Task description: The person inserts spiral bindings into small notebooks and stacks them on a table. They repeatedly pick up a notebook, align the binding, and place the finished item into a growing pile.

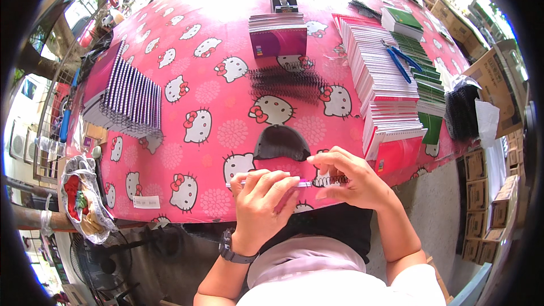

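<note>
My left hand is closed round a thin notebook, seen edge-on with a purplish cover, at the table's near edge. A black spiral binding coil runs from the notebook's right end into my right hand, which pinches it between thumb and fingers. How far the coil is threaded into the holes I cannot tell. Just beyond my hands lies a dark, curved, cap-like piece. Farther off, a loose heap of black coils rests on the pink tablecloth.
A stack of purple notebooks stands ahead, a tape dispenser behind it. Coil-bound notebooks lean at left. Long rows of red and green notebooks fill the right, with blue-handled pliers on top. Cardboard boxes stand beyond.
</note>
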`<state>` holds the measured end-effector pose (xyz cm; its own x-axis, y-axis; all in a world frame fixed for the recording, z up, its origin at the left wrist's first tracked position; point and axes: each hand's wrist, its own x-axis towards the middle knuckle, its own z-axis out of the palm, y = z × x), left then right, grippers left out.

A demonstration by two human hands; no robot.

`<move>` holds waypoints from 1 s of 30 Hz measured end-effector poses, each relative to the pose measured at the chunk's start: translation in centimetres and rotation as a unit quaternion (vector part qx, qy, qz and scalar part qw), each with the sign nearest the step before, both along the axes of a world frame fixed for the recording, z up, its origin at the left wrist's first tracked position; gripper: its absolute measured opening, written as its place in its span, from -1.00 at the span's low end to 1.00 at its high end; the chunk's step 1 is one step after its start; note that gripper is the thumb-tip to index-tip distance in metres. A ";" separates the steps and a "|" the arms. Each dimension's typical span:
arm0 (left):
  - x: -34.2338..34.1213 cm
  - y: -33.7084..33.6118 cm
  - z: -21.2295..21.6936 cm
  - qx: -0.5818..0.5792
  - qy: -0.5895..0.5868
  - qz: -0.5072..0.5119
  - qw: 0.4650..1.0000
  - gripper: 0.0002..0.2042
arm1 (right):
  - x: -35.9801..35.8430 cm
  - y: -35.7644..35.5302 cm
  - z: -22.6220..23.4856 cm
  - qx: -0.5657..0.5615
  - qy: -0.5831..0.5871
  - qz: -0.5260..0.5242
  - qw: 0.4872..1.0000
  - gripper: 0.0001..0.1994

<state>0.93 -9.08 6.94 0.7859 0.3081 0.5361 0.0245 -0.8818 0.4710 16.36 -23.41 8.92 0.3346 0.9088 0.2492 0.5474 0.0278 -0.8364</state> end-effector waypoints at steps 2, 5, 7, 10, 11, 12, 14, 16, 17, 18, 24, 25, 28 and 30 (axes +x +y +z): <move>0.3 -0.3 -0.1 -0.016 0.014 -0.001 1.000 -0.74 | 0.2 -0.4 -0.6 -0.032 0.043 0.020 0.998 -0.62; 0.5 -0.8 -0.8 -0.005 0.013 0.007 1.000 -0.73 | -0.5 -0.3 -0.6 -0.045 0.059 0.023 0.997 -0.61; 0.5 -0.9 -0.8 -0.002 0.010 0.009 1.000 -0.73 | -0.9 0.1 0.2 -0.046 0.067 0.013 0.997 -0.62; 0.4 -0.8 -1.0 0.009 0.005 -0.010 1.000 -0.73 | -0.4 0.1 0.4 -0.132 0.162 0.057 0.976 -0.63; 0.4 -0.7 -0.9 0.005 0.015 -0.022 1.000 -0.74 | -0.1 0.1 0.7 -0.174 0.201 0.068 0.961 -0.64; 0.4 -0.5 -0.8 0.001 0.024 -0.034 0.999 -0.75 | 0.8 0.5 -0.2 -0.095 0.046 0.069 0.992 -0.67; 0.1 -0.5 -0.3 -0.004 0.044 -0.037 0.998 -0.78 | 2.2 1.8 -0.4 -0.095 -0.017 0.024 0.995 -0.59; 0.0 -0.4 0.1 -0.010 0.060 -0.039 0.997 -0.81 | 2.9 3.3 -0.9 -0.077 -0.193 0.000 0.978 -0.51; 0.0 -0.5 0.1 -0.014 0.059 -0.039 0.997 -0.81 | 3.2 3.6 -1.6 -0.082 -0.217 0.014 0.973 -0.52; 0.0 -0.5 0.0 -0.018 0.058 -0.039 0.997 -0.82 | 3.6 3.9 -2.7 -0.086 -0.242 0.029 0.966 -0.52; -0.3 -0.6 -0.5 -0.031 0.052 -0.036 0.998 -0.83 | 2.9 4.0 -3.3 -0.064 -0.176 0.041 0.982 -0.61; -0.2 -0.6 -0.3 -0.026 0.056 -0.039 0.997 -0.83 | 2.6 3.7 -2.6 -0.064 -0.210 0.044 0.975 -0.62; -0.4 -0.5 -0.1 -0.023 0.076 -0.041 0.996 -0.82 | 2.1 3.8 -1.5 -0.061 -0.274 0.056 0.958 -0.65; -0.4 -0.5 -0.1 -0.032 0.072 -0.052 0.996 -0.81 | 2.3 4.6 -1.7 -0.061 -0.296 0.068 0.951 -0.52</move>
